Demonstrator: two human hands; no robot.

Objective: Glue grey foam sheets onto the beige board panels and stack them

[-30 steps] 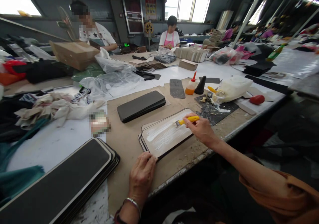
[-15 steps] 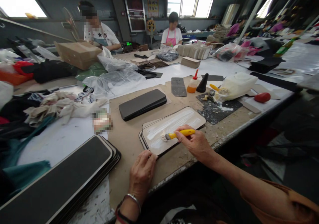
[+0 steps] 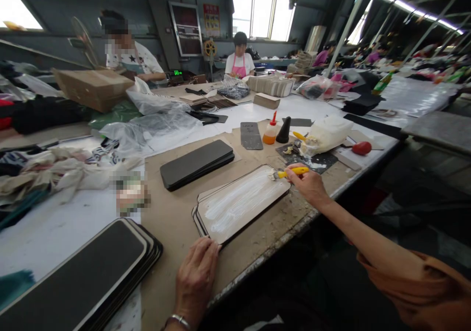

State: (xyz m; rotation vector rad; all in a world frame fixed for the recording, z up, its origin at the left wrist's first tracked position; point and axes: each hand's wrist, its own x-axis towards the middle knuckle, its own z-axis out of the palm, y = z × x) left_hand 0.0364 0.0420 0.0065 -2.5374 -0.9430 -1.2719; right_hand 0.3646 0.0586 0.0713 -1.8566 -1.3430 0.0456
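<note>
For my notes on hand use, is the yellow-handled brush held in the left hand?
No, the right hand grips the brush, while the left hand is at a corner of the white-smeared board.

No wording can be read. A small green lit sign (image 3: 177, 72) shows a right-pointing arrow; lettering on the red wall poster (image 3: 211, 20) and marks on the grey plate (image 3: 251, 137) are too small to decipher.

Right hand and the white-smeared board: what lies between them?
In the head view, a yellow-handled brush: the right hand grips it, and its bristles appear to meet the board.
</note>
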